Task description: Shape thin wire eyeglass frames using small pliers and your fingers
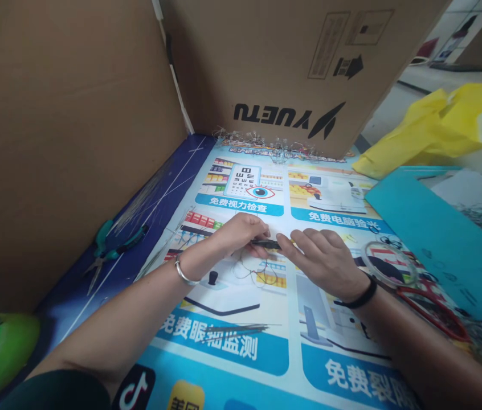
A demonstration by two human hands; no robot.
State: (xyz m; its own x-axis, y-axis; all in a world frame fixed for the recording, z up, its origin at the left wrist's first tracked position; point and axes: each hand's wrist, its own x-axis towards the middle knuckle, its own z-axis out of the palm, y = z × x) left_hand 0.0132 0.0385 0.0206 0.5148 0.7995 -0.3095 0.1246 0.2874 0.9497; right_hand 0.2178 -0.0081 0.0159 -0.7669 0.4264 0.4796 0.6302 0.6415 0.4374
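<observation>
Above the printed poster sheet my left hand (243, 234) is closed in a pinch, with a metal bangle on its wrist. Thin looped wire (258, 277) hangs just below its fingertips and seems to be pinched there. My right hand (322, 261), wearing a black wristband, is wrapped round a short, dark, slender tool (266, 244). The tool's far end reaches the left fingertips; its exact kind is hard to make out. Closer to me, a small bundle of dark straight wires (239, 329) lies on the poster.
Teal-handled pliers (106, 249) lie at left beside loose straight wires (136, 205). Tall cardboard panels (275, 68) wall off the left and back. Wire scraps (266, 142) line the back panel's foot. At right are a blue folder (433, 233), a yellow bag (433, 128) and a red ring (433, 313).
</observation>
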